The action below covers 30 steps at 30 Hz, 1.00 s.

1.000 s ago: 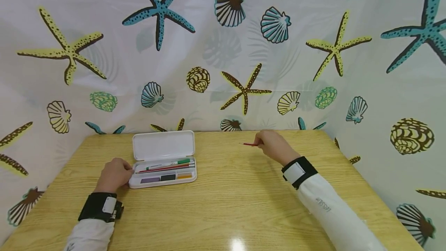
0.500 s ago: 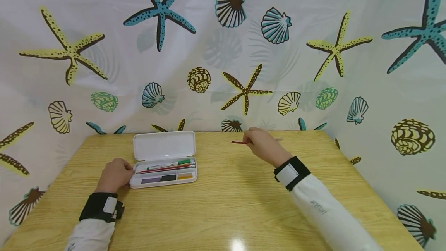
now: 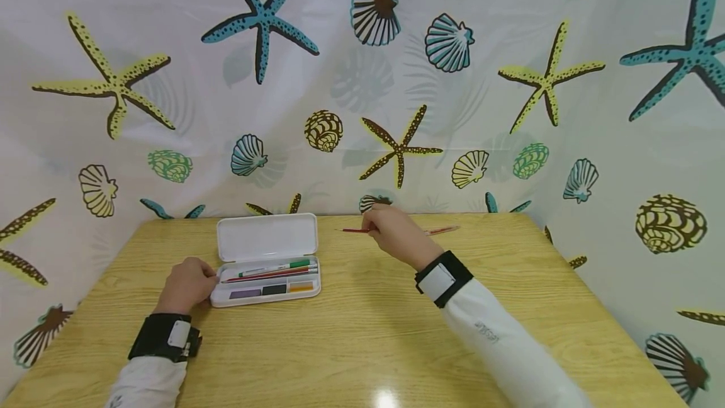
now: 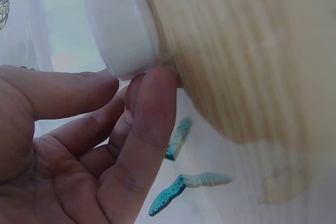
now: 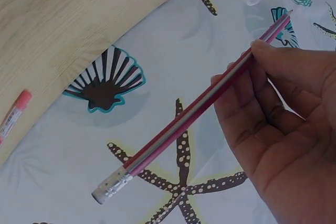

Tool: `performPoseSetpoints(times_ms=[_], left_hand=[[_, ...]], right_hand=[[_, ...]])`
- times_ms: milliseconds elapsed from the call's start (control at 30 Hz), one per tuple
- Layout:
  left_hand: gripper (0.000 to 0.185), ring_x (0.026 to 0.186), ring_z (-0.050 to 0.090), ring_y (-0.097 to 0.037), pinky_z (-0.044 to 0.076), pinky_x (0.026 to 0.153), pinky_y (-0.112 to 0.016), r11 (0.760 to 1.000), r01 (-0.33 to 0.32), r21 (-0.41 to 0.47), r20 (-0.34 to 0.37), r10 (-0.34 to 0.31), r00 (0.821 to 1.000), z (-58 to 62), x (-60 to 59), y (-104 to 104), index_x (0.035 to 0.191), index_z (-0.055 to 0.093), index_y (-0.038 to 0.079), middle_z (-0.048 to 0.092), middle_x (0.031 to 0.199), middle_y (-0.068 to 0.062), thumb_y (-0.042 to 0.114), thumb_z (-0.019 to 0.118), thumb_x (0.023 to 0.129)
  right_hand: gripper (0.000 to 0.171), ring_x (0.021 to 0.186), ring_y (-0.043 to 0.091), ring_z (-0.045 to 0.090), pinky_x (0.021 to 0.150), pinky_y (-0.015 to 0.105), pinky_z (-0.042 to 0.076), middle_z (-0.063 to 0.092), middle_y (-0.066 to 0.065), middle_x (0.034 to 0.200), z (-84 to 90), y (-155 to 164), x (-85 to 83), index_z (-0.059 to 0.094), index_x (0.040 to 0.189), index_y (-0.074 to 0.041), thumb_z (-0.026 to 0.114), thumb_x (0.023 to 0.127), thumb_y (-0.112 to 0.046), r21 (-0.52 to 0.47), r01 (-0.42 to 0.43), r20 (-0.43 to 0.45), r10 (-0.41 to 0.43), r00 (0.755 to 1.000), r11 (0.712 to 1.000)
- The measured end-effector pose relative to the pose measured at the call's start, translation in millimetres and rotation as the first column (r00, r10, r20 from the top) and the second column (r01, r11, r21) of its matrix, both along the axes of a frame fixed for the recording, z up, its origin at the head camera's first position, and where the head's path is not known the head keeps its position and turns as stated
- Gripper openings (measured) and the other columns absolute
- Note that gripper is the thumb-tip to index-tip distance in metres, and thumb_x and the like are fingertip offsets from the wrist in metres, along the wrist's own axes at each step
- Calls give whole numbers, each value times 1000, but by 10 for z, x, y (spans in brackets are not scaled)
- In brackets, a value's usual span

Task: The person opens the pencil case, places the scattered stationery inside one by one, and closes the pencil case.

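Note:
My right hand (image 3: 393, 235) pinches a red-striped pencil (image 5: 181, 120) between thumb and fingers, held above the back of the table. The pencil's tip points left toward the case; its silver ferrule and eraser show in the right wrist view. My left hand (image 3: 185, 283) grips the left end of a white pencil case (image 3: 314, 294), thumb and fingertips at its corner (image 4: 128, 51). The case lies with its lid (image 3: 266, 238) raised. Inside are a green-capped marker (image 3: 300, 263), red pencils (image 3: 266, 276) and purple, black and orange blocks in the front compartments.
A pen with a pinkish-orange end (image 3: 443, 230) lies on the wooden table (image 3: 340, 345), behind my right hand. A white cloth (image 3: 487, 11) printed with starfish and shells hangs close behind and beside the table.
My right hand has moved left across the back of the table with the pencil, toward the case, uncovering the pen lying behind it. My left hand stays at the case.

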<state>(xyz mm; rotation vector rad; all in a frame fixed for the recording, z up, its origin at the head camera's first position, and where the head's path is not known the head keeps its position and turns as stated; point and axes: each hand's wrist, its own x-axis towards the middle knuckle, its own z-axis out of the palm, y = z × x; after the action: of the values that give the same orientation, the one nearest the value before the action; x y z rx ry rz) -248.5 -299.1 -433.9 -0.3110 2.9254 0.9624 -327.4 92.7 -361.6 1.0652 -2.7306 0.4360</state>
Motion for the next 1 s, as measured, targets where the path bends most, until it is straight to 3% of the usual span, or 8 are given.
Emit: performPoseSetpoints(times_ms=[467,1000], left_hand=[[26,64,63,-23,51,57,-31,1000,-11,14,16,11,1000,2,2,7,106,66,-17,66,85,-21,8,61,99],[24,63,63,-22,51,56,-31,1000,-15,4,0,15,1000,11,13,22,104,66,-17,65,83,-20,7,62,99]], right_hand=[[7,92,18,62,82,30,52,66,5,97,46,-574,128,74,101,-6,68,98,-4,-7,-95,-5,95,995,995],[12,90,12,61,83,23,50,65,1,98,-67,-1084,192,77,106,-8,66,100,-8,47,-156,-5,156,988,987]])
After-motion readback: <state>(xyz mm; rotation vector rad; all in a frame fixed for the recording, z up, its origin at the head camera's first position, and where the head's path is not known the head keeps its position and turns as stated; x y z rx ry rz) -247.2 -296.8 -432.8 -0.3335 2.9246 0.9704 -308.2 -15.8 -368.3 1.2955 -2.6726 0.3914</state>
